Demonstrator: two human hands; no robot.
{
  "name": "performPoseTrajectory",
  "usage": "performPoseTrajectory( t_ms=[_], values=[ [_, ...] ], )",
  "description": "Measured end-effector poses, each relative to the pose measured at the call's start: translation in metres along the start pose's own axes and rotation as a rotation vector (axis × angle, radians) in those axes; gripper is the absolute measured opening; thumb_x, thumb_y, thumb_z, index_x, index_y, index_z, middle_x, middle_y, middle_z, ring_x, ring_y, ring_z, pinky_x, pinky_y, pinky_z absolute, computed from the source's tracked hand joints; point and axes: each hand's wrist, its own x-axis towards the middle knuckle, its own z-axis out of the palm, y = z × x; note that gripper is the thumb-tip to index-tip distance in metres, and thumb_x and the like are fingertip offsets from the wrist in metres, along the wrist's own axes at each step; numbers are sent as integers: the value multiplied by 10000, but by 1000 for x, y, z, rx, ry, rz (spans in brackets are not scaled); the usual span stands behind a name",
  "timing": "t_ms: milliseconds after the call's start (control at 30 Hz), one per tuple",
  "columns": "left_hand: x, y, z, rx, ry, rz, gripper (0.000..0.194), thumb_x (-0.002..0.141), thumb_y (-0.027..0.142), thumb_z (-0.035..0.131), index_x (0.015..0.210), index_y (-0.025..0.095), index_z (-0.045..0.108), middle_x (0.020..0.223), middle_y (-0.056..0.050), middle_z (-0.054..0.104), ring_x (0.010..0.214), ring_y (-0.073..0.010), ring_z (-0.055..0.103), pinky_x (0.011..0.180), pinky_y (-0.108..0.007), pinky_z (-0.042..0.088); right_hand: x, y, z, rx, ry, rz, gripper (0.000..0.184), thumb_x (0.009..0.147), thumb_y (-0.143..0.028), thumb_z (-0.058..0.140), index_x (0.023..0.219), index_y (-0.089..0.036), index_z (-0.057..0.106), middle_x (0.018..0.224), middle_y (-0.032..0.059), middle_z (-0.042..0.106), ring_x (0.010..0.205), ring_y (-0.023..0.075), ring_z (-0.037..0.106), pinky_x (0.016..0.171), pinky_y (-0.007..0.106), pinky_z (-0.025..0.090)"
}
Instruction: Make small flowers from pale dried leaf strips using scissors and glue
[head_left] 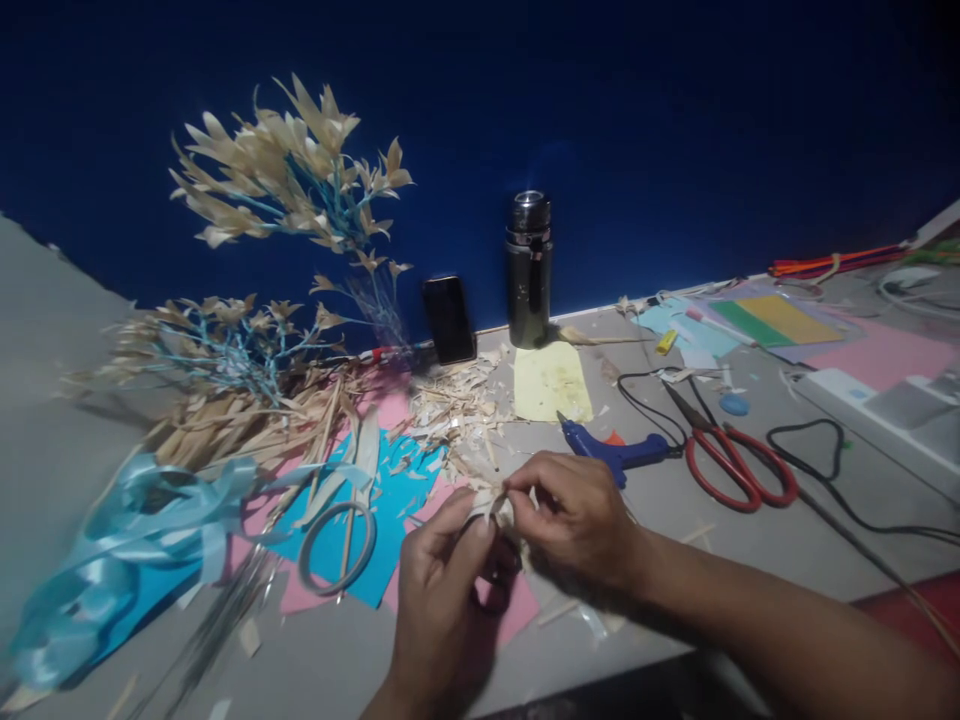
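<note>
two bare hands meet low in the middle of the view, working on one pale, petal-like piece point(487, 503) held above the worktop point(660, 610). the left hand point(444, 570), on its 7 o'clock side, has thumb and fingers closed around it; the right hand point(583, 515), at 3 o'clock, pinches its near edge between thumb and fingertips, the other fingers curled in.

taking that piece as the centre of the dial, a blue glue gun point(619, 458) lies between 2 and 3 o'clock, its nozzle toward 10. farther out at 3 are red-handled scissors point(711, 434). a yellow sheet point(551, 382) sits at 1, just below a dark flask point(529, 290) standing upright near 12. a phone point(450, 320) leans on the wall between 11 and 12, with pale shavings point(461, 412) scattered in front of it. near 11 stands a tall bunch of pale flowers point(322, 150) with blue stems. a roll of tape point(304, 562) rests between 8 and 9, partly over a bright blue sheet point(394, 560), and light blue ribbon point(169, 500) is heaped well beyond it at 9.
</note>
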Motion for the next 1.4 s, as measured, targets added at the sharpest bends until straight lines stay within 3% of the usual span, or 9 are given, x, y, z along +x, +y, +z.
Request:
performPoseTrajectory(
  t_ms=[133,400,533,633,867,1133,1233,1400],
  values=[
    [3,3,-2,-16,-73,-50,257,842,408,742,840,156,689,644,-13,580,605,-149,569,457,-221,331,1,-1,0,106,-17,168,128,767,-77,584,717,-176,648,576,-36,639,453,79,499,484,199,360],
    [1,2,-1,-49,-122,-42,176,869,318,708,807,154,704,552,8,503,617,-155,559,502,-237,350,-2,-2,4,92,11,218,113,780,-91,598,723,-167,658,581,-25,634,473,88,521,495,200,381],
    [0,4,0,-63,-116,-56,150,852,306,723,844,156,717,587,3,542,600,-140,554,498,-228,337,-1,2,1,96,-22,165,119,810,-93,596,768,-164,682,620,-8,668,488,98,548,512,214,404],
    [-1,7,-1,-44,-86,-70,174,828,323,737,829,151,709,684,-28,613,612,-146,579,483,-226,330,2,6,-1,123,-64,132,135,857,-107,603,913,-155,717,703,13,720,521,107,589,542,217,446],
    [2,5,-3,-3,-69,-57,223,810,358,746,767,151,674,637,-23,591,587,-151,570,451,-214,294,1,11,-4,0,-99,-160,153,926,-87,572,923,-142,715,765,65,767,664,175,715,638,270,502],
    [4,5,4,-139,-144,-121,277,862,357,713,694,154,629,509,49,374,511,-105,423,462,-209,273,2,11,-8,-147,-45,-266,148,927,-139,553,855,-169,679,714,42,745,642,178,691,632,308,465],
    [4,8,6,-184,-172,-142,239,866,324,707,716,144,663,491,54,353,510,-100,405,485,-212,310,2,8,-4,-76,16,-132,149,858,-97,568,776,-175,665,638,13,700,561,143,632,574,271,431],
    [4,8,8,-129,-118,-121,204,833,329,745,780,134,717,492,45,399,504,-103,437,457,-205,295,-1,2,3,213,-28,389,114,739,-86,584,719,-176,651,581,-23,635,476,104,531,467,216,368]
  ],
)
